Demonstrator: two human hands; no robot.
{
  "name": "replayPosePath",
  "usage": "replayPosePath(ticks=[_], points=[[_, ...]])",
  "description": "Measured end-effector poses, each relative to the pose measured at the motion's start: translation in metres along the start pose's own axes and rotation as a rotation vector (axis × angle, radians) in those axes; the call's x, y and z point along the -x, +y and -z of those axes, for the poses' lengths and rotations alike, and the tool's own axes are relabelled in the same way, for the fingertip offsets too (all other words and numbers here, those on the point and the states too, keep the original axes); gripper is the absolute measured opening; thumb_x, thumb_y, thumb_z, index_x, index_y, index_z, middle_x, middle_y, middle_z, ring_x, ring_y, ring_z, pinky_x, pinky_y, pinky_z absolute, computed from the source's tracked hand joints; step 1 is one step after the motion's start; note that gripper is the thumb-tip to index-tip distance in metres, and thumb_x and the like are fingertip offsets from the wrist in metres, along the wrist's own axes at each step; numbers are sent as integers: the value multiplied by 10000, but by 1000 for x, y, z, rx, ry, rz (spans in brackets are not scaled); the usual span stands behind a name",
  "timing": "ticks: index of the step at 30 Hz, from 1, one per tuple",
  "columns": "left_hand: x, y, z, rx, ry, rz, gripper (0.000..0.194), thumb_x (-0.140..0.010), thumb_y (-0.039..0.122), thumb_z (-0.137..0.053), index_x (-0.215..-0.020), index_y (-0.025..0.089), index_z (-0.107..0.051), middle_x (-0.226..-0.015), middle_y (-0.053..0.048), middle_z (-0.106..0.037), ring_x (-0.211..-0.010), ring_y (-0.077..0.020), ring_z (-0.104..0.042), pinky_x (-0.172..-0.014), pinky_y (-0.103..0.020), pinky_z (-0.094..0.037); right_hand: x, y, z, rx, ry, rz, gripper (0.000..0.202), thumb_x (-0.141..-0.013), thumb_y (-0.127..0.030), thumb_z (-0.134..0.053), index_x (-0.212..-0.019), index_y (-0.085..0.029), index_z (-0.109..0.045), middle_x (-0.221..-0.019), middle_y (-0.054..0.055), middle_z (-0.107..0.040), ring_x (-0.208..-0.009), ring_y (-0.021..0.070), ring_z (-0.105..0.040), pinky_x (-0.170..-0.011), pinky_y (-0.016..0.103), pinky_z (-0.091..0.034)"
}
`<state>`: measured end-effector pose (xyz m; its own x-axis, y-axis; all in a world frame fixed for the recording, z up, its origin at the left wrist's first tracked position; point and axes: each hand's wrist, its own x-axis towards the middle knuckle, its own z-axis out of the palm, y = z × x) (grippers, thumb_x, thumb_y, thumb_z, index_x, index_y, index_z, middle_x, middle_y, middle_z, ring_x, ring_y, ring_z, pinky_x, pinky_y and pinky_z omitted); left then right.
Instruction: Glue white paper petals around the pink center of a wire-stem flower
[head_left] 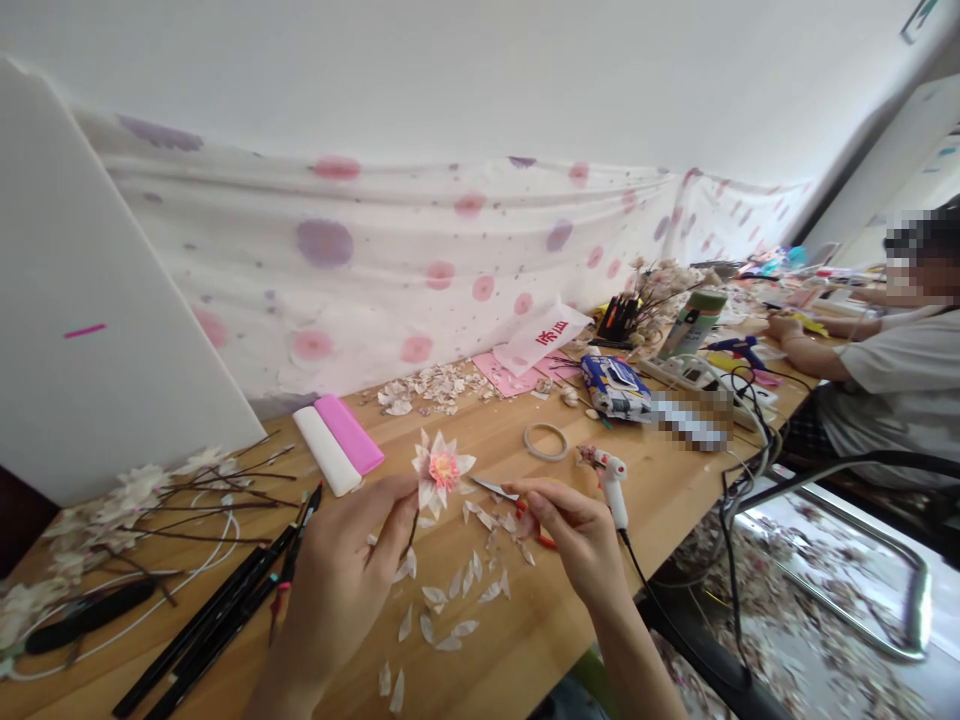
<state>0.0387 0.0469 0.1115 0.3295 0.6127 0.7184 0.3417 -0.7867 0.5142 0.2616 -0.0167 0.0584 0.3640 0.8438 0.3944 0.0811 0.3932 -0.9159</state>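
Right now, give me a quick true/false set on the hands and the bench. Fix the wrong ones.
1. The left hand holds the flower by its dark stem. True.
2. As pictured, the pink roll lies left of the white roll. False: the pink roll is on the right of the white roll.
3. Loose petals lie on the table between the two hands. True.
4. The tape ring stands on edge. False: the tape ring lies flat.
5. The white glue gun is beside the left hand. False: the glue gun is beside the right hand.
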Motion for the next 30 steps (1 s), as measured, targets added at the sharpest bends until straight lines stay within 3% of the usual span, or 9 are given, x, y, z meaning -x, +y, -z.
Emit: replayPosePath(ticks=[3,7,15,23,30], points=[[-3,-4,2,-112,81,-227,232,-897,19,-607,-975,195,-736,-887,-12,-824,-797,-142,-781,-768,-182,-594,-1,0,2,5,50,14,92,-836,-328,-789,-851,-267,-855,-722,45,-782,-549,146,-666,-514,236,-520],[-8,-6,5,-130,129,-336,299,-860,-51,-601,-969,199,-724,-929,-32,-830,-845,-164,-793,-824,-212,-618,-1,3,3,10,84,30,55,-786,-290,-823,-741,-263,-838,-755,54,-790,-664,179,-712,-598,252,-560],[-8,-9,6,-112,155,-338,314,-850,-66,-606,-951,202,-735,-923,-28,-823,-846,-150,-787,-832,-198,-611,5,12,2,33,98,43,154,-808,-312,-823,-713,-224,-739,-739,23,-713,-693,150,-661,-637,234,-527],[-12,6,1,-70,121,-282,250,-863,-16,-629,-895,200,-752,-822,-22,-825,-717,-154,-768,-693,-218,-615,13,13,9,97,101,52,171,-824,-308,-808,-759,-214,-681,-755,18,-671,-717,159,-644,-656,252,-524],[-12,1,-2,-63,96,-261,191,-961,123,-581,-986,178,-762,-861,-39,-832,-745,-141,-765,-681,-231,-616,2,18,9,170,170,84,225,-732,-292,-833,-711,-214,-623,-633,-10,-670,-543,134,-625,-512,220,-494]])
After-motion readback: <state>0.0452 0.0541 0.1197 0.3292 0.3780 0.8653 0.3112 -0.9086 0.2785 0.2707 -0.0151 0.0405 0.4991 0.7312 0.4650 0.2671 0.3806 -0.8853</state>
